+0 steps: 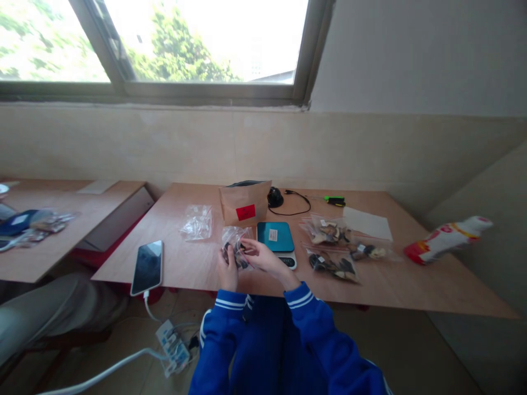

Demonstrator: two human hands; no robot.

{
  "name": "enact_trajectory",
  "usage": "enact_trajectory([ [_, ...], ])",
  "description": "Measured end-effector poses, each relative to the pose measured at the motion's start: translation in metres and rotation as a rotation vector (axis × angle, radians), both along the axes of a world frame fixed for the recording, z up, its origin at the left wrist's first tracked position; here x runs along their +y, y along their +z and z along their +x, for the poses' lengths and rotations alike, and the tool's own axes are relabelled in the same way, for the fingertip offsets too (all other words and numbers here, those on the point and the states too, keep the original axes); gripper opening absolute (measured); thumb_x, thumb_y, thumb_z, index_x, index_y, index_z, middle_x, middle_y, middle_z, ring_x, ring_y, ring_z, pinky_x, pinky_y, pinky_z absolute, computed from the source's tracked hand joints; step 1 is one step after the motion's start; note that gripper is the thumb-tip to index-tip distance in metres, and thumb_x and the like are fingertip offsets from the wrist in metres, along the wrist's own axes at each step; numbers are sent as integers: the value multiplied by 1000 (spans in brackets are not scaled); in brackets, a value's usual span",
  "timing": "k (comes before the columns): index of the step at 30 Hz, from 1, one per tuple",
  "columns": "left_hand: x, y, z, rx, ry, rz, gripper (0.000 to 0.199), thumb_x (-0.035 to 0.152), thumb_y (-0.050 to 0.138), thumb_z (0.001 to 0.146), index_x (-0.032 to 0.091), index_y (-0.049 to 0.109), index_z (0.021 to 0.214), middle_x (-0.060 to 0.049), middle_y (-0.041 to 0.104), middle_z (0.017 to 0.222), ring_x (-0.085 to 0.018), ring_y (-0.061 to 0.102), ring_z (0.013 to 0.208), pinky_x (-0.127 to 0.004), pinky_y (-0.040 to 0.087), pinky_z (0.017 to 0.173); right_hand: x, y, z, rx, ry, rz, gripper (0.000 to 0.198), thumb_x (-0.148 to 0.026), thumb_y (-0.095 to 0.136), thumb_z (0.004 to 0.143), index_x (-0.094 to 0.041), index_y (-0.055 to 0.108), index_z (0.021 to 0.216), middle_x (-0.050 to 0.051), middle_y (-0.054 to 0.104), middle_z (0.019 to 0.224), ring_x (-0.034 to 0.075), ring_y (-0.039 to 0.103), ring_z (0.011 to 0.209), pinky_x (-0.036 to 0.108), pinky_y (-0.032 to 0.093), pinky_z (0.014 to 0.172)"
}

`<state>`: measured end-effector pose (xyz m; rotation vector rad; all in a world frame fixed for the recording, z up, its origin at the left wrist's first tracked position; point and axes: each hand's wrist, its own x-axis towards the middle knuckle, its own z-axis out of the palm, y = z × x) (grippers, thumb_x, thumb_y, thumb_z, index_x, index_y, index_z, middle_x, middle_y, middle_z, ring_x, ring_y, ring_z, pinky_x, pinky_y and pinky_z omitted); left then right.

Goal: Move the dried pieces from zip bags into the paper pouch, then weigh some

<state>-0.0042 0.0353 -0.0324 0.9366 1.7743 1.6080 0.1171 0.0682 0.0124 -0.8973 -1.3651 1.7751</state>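
Note:
A clear zip bag with dark dried pieces in it is between my hands at the table's front edge. My left hand is closed on the bag's left side, thumb in front. My right hand is at the bag's right side, its fingers bent together at the bag's upper part; whether they pinch the plastic or a piece is too small to make out. Just right of the bag lies a kitchen scale with a teal top, partly behind my right hand. Behind the bag stands a brown paper pouch with a red label.
Several filled zip bags lie right of the scale, near a white paper sheet. Left are clear empty bags and a charging phone. A white-red bottle stands far right. Behind lie a black cable and a green-black tool.

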Motion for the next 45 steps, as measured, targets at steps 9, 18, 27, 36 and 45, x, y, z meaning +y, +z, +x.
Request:
enact_trajectory([
  [9, 15, -6, -28, 32, 13, -24, 45, 62, 45, 81, 18, 54, 78, 2, 55, 57, -13, 55, 52, -25, 45, 53, 21, -10, -18, 135, -316, -50, 51, -31, 85, 49, -16, 66, 94, 6, 72, 92, 18, 65, 81, 30, 51, 72],
  [18, 24, 1, -57, 245, 263, -283, 45, 46, 63, 73, 9, 60, 98, -22, 59, 104, -41, 51, 110, -60, 35, 92, 30, 7, -8, 349, -370, -134, 43, -35, 84, 53, -16, 65, 87, 4, 71, 85, 13, 63, 71, 26, 50, 67],
  [27, 66, 92, -23, 853, 120, 393, 47, 28, 46, 89, 19, 44, 134, -14, 48, 132, -25, 45, 123, -41, 29, 105, 45, 60, 34, 408, -389, -10, 37, -29, 83, 59, -21, 67, 92, 1, 70, 87, 13, 64, 74, 29, 53, 73],
  [36, 108, 119, -7, 1064, -191, 417, 24, 25, 48, 89, 21, 62, 108, -8, 64, 102, -23, 55, 91, -34, 41, 84, 107, 131, 32, 381, -224, 226, 39, -29, 83, 57, -22, 69, 92, -1, 70, 92, 13, 64, 82, 25, 52, 76],
  [45, 83, 101, -8, 886, -310, 600, 17, 24, 48, 91, 22, 65, 91, -3, 64, 87, -18, 54, 84, -31, 41, 81, 125, 111, 25, 45, -65, 557, 26, -28, 77, 65, -21, 73, 90, 2, 72, 93, 16, 65, 89, 31, 50, 86],
])
